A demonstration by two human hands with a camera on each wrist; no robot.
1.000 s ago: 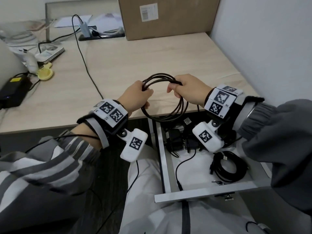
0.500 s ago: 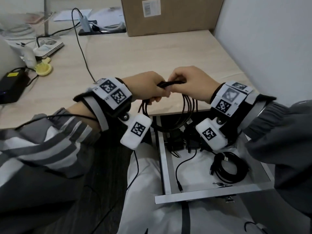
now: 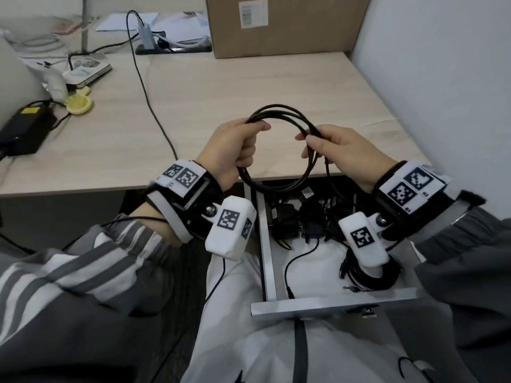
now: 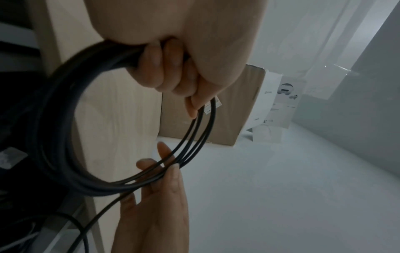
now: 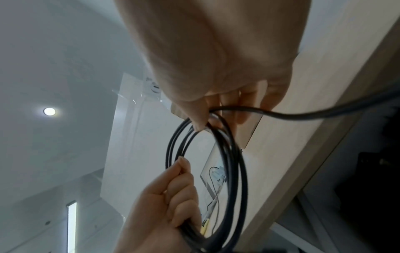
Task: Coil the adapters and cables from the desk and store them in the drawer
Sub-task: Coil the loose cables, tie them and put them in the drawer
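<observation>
A black cable (image 3: 279, 113) wound into several loops hangs over the desk's front edge, above the open drawer (image 3: 331, 302). My left hand (image 3: 235, 146) grips the coil's left side with curled fingers, also seen as my left hand (image 4: 173, 68) around the black cable (image 4: 65, 119). My right hand (image 3: 337, 150) pinches the coil's right side, where a loose end hangs down toward the drawer; in the right wrist view my right hand (image 5: 216, 85) holds the black cable (image 5: 233, 171). Inside the drawer lie black adapters (image 3: 301, 219) at the back and a coiled black cable (image 3: 370, 275) at the front right.
A cardboard box (image 3: 282, 23) stands at the desk's back. A thin black wire (image 3: 149, 106) runs across the desk (image 3: 249, 87). At the left lie a black power brick (image 3: 25, 131), a yellow round object (image 3: 78, 102) and papers. A white wall (image 3: 442, 78) bounds the right side.
My hands, close together on top of the coil half a second ago, have moved apart to its left and right sides, and the loops now stand open as a ring.
</observation>
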